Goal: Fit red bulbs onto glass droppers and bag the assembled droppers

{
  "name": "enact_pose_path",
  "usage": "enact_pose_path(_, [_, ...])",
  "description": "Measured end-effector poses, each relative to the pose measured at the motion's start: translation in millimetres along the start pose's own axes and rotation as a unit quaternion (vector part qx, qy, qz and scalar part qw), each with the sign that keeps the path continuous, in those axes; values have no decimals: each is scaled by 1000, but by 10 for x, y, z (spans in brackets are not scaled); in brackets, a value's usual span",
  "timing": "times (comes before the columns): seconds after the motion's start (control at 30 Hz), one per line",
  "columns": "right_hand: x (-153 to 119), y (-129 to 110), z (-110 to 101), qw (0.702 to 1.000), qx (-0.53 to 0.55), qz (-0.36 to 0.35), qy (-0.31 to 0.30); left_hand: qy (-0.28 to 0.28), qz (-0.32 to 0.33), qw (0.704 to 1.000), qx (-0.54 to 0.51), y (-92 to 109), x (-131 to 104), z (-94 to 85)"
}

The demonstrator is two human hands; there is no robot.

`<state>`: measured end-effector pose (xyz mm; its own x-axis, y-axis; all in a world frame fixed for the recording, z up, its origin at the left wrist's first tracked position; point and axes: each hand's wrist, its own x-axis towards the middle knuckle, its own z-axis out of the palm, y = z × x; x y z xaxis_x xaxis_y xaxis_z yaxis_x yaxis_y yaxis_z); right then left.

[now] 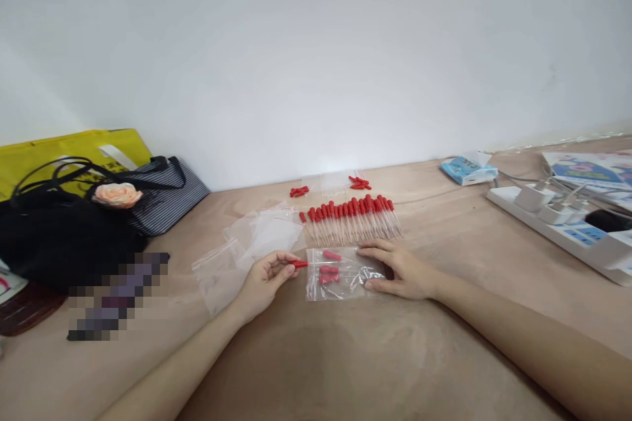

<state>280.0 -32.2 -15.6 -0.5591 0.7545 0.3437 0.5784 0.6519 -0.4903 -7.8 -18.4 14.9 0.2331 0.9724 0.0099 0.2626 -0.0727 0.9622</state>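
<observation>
A clear zip-lock bag (353, 279) lies flat on the table in front of me, its zip end to the left. Inside it are several droppers with red rubber bulbs (329, 274). Between thumb and fingertips, my left hand (266, 279) pinches the red bulb of another dropper (299, 264). That dropper's thin clear stem points right and reaches into the bag's zip end. My right hand (405, 273) rests at the bag's right end, thumb and fingers spread apart and touching its edge. Just behind the bag, a row of red-bulbed droppers (350, 217) lies side by side.
Flat zip bags (269, 233) overlap at left. Loose red bulbs (360, 183) and clear stems (332, 183) lie near the wall. A power strip (557, 227) with chargers and a blue packet (467, 171) stand right; a striped bag (170, 197) and a black bag (64, 243) are left.
</observation>
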Motion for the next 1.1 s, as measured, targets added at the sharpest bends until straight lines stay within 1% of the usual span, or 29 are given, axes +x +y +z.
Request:
enact_pose_path(0.07, [3, -6, -7, 1000, -1, -1, -3, -5, -20, 1000, 2, -5, 37, 28])
enact_pose_path(0.2, [8, 1, -15, 1000, -4, -6, -11, 35, -53, 997, -44, -36, 138, 76])
enact_pose_path(0.27, [8, 9, -13, 1000, -5, -7, -13, 40, -65, 995, -68, -41, 178, 105])
enact_pose_path(0.37, [7, 21, -5, 1000, -9, -7, -12, 9, -82, 994, -78, -26, 205, 165])
enact_pose_path(0.43, [5, 26, -1, 1000, -11, -8, -12, -10, -80, 994, -74, -9, 204, 216])
enact_pose_path(0.6, [7, 23, -2, 1000, -9, -15, -2, -21, -25, 999, -44, 24, 170, 311])
enact_pose_path(0.67, [10, 16, -5, 1000, -8, -20, 0, -37, -18, 999, -31, 35, 151, 320])
enact_pose_path(0.8, [12, 8, -4, 1000, -15, -15, -4, -83, -54, 995, 3, 56, 123, 313])
enact_pose_path(0.87, [10, 10, -1, 1000, -18, -14, -2, -90, -73, 993, 14, 60, 114, 309])
enact_pose_path(0.9, [8, 12, 0, 1000, -19, -14, -2, -83, -76, 993, 14, 60, 111, 308])
enact_pose_path(0.93, [7, 14, 1, 1000, -20, -14, -2, -76, -72, 994, 15, 59, 108, 307])
enact_pose_path(1.0, [6, 17, 0, 1000, -20, -14, -4, -67, -41, 997, 24, 53, 103, 301])
enact_pose_path(1.1, [5, 17, -9, 1000, -17, -15, -8, -86, 28, 994, 55, 28, 97, 284])
